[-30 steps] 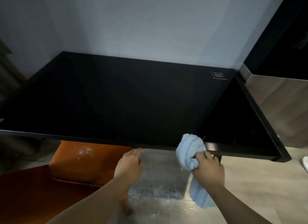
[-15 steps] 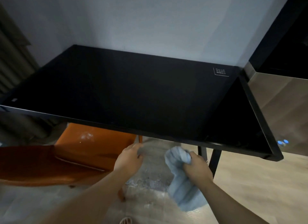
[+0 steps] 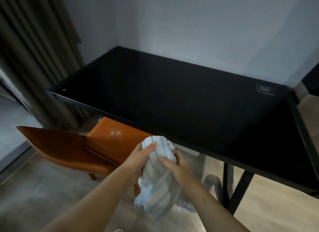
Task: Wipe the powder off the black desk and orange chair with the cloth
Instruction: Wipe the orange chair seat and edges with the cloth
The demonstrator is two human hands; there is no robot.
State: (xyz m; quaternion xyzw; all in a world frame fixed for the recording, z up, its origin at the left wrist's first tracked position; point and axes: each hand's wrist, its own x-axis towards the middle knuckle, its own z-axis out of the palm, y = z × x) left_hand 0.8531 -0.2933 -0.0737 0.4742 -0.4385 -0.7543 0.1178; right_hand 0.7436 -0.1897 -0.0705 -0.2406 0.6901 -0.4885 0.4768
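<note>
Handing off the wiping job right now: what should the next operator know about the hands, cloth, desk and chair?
Left grip, a bare hand, holds the cloth near its top. Right grip holds its middle.
The cloth is bunched and held in front of the black desk, by its near edge.
Done: the desk top shows no powder, though the surface is dark.
Left: white powder lies on the seat of the orange chair, which is partly tucked under the desk. That is probably the next spot to wipe.
</note>
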